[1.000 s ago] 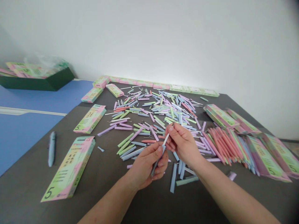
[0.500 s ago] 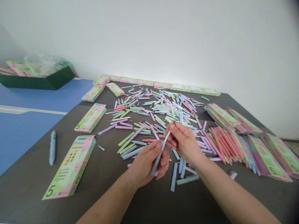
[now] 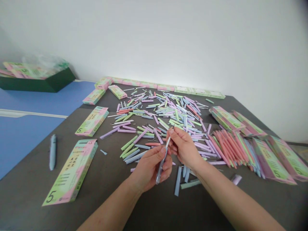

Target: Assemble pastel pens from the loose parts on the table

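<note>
My left hand (image 3: 150,165) is closed round a slim grey-blue pen barrel (image 3: 159,170), which slants with its lower end toward me. A white pen refill (image 3: 168,141) sticks out of the barrel's upper end. Near its dark tip, the thumb and fingers of my right hand (image 3: 184,147) pinch this refill. How deep it sits inside the barrel is hidden. Both hands are above a spread of loose pastel pen parts (image 3: 176,110) in blue, green, purple and coral. Blue tubes (image 3: 178,181) lie just below my right hand.
Cartons marked 5 (image 3: 72,170) line the left side, with a row of boxes (image 3: 149,84) along the back. At right, sorted coral pen parts (image 3: 228,146) lie beside more cartons (image 3: 274,157). A blue pen (image 3: 53,152) lies far left, and a dark green bin (image 3: 48,84) stands behind.
My right hand has moved slightly left, closer to my left hand. Less of the white refill shows above the barrel. The whole view has shifted a little.
</note>
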The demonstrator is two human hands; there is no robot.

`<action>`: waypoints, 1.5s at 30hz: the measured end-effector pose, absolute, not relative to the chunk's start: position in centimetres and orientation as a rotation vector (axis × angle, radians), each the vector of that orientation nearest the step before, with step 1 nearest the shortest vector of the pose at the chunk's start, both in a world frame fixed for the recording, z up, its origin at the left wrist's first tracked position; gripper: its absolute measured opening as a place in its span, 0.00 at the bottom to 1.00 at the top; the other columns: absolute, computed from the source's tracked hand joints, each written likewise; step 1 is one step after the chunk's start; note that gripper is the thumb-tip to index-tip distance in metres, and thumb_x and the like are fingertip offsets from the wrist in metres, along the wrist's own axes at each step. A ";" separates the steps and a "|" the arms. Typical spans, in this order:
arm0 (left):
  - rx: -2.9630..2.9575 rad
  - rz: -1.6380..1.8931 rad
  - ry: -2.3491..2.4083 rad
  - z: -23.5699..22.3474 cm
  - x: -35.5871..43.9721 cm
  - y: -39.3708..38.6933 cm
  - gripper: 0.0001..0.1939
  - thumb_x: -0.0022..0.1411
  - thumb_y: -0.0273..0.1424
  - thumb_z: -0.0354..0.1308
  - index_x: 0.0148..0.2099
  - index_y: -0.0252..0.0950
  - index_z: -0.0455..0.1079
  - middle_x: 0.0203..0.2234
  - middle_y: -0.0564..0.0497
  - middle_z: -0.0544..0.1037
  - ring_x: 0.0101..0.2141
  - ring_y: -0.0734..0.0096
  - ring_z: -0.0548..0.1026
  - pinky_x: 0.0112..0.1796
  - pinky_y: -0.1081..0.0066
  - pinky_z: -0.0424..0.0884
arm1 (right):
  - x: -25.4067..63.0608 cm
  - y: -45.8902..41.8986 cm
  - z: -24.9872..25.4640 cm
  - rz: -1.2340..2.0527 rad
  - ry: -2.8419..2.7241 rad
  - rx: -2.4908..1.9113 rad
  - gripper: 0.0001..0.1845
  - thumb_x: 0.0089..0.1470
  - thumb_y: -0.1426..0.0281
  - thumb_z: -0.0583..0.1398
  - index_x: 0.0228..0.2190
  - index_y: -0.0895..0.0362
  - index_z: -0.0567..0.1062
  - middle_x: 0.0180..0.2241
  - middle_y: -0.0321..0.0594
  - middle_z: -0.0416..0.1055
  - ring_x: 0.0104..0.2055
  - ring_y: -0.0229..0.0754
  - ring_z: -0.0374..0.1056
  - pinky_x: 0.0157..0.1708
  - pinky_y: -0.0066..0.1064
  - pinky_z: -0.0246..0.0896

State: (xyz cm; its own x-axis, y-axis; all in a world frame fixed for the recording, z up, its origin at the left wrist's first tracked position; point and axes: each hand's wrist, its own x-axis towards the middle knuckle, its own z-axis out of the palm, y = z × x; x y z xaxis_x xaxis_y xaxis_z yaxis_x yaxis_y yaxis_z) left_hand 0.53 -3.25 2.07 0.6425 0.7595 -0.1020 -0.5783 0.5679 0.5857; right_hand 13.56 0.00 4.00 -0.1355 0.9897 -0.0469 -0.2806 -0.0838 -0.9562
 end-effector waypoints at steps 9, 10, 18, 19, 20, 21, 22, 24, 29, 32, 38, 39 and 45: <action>0.604 0.827 0.361 2.4 0.6 -3.1 0.10 0.68 0.33 0.45 0.37 0.34 0.65 0.19 0.54 0.68 0.13 0.78 0.65 0.13 0.81 0.58 | 13.5 0.7 4.5 1.574 -0.960 -1.007 0.17 0.47 0.59 0.64 0.22 0.58 0.65 0.13 0.25 0.56 0.11 0.26 0.49 0.09 0.18 0.41; 0.597 0.815 0.362 2.4 0.6 -3.1 0.10 0.67 0.33 0.46 0.38 0.34 0.65 0.19 0.55 0.67 0.13 0.79 0.64 0.13 0.81 0.58 | 13.6 0.7 4.5 1.569 -0.971 -1.009 0.18 0.47 0.58 0.63 0.22 0.58 0.65 0.13 0.25 0.57 0.11 0.26 0.49 0.09 0.18 0.41; 0.589 0.767 0.403 2.4 0.6 -2.9 0.06 0.66 0.34 0.50 0.38 0.37 0.62 0.19 0.59 0.60 0.15 0.82 0.56 0.15 0.82 0.61 | 14.4 0.9 3.9 1.520 -1.109 -0.952 0.18 0.52 0.57 0.61 0.23 0.57 0.66 0.14 0.26 0.58 0.13 0.28 0.52 0.11 0.19 0.44; 0.612 0.773 0.408 2.4 0.6 -2.8 0.06 0.66 0.34 0.50 0.38 0.38 0.62 0.19 0.59 0.60 0.15 0.82 0.56 0.15 0.81 0.62 | 14.7 1.0 4.0 1.524 -1.146 -0.948 0.18 0.52 0.56 0.60 0.24 0.57 0.67 0.15 0.27 0.60 0.14 0.29 0.54 0.12 0.20 0.46; 0.634 0.780 0.417 2.4 0.5 -2.7 0.05 0.66 0.34 0.51 0.39 0.38 0.63 0.19 0.59 0.60 0.15 0.82 0.57 0.16 0.80 0.64 | 15.2 1.1 4.1 1.529 -1.185 -0.954 0.18 0.52 0.55 0.60 0.26 0.58 0.69 0.17 0.29 0.62 0.15 0.29 0.55 0.12 0.20 0.48; 0.651 0.793 0.428 2.4 0.5 -2.6 0.05 0.66 0.34 0.51 0.40 0.38 0.63 0.19 0.59 0.60 0.15 0.81 0.57 0.16 0.80 0.65 | 15.8 1.1 4.3 1.525 -1.217 -0.973 0.19 0.53 0.53 0.59 0.29 0.58 0.70 0.19 0.30 0.64 0.16 0.30 0.57 0.13 0.21 0.50; 0.667 0.808 0.435 2.4 0.5 -2.6 0.05 0.66 0.33 0.50 0.41 0.38 0.63 0.19 0.59 0.60 0.15 0.81 0.57 0.16 0.79 0.65 | 16.5 1.0 4.6 1.504 -1.236 -1.000 0.21 0.53 0.52 0.58 0.31 0.58 0.71 0.21 0.32 0.65 0.17 0.31 0.58 0.14 0.22 0.51; 0.690 0.829 0.448 2.4 0.4 -2.5 0.05 0.66 0.33 0.49 0.41 0.38 0.63 0.19 0.59 0.60 0.16 0.81 0.57 0.16 0.79 0.65 | 18.5 0.5 4.9 1.399 -1.243 -1.066 0.22 0.54 0.51 0.57 0.35 0.58 0.72 0.23 0.33 0.67 0.18 0.31 0.59 0.15 0.23 0.52; 0.748 0.875 0.476 2.6 0.4 -2.5 0.06 0.65 0.34 0.51 0.42 0.37 0.65 0.19 0.59 0.61 0.16 0.80 0.59 0.16 0.78 0.66 | 24.4 -3.1 4.3 0.941 -1.395 -1.407 0.12 0.53 0.62 0.59 0.35 0.57 0.74 0.22 0.31 0.66 0.20 0.33 0.59 0.21 0.25 0.54; 0.767 0.907 0.484 2.7 0.4 -2.4 0.06 0.65 0.33 0.51 0.42 0.37 0.65 0.19 0.58 0.62 0.16 0.79 0.60 0.16 0.77 0.66 | 27.0 -5.7 3.3 0.679 -1.612 -1.661 0.08 0.51 0.67 0.60 0.32 0.57 0.77 0.29 0.38 0.74 0.31 0.40 0.68 0.32 0.32 0.61; 0.803 0.928 0.494 2.6 0.2 -2.1 0.06 0.66 0.30 0.49 0.42 0.36 0.66 0.19 0.58 0.63 0.16 0.78 0.61 0.16 0.76 0.65 | 28.9 -9.5 2.2 0.615 -1.881 -1.894 0.09 0.49 0.73 0.57 0.30 0.56 0.79 0.31 0.41 0.76 0.31 0.44 0.69 0.33 0.35 0.62; 0.803 0.924 0.497 2.6 0.2 -2.1 0.06 0.66 0.30 0.49 0.42 0.36 0.66 0.19 0.58 0.63 0.16 0.78 0.61 0.16 0.76 0.65 | 29.0 -9.9 2.1 0.625 -1.904 -1.924 0.10 0.49 0.74 0.58 0.31 0.56 0.79 0.31 0.41 0.76 0.31 0.44 0.69 0.33 0.35 0.62; 0.808 0.914 0.517 2.6 0.3 -2.1 0.05 0.65 0.30 0.51 0.41 0.36 0.66 0.18 0.58 0.63 0.16 0.79 0.61 0.16 0.76 0.66 | 29.1 -11.1 1.3 0.638 -1.958 -2.012 0.08 0.47 0.74 0.59 0.30 0.56 0.78 0.30 0.41 0.75 0.30 0.44 0.69 0.32 0.33 0.61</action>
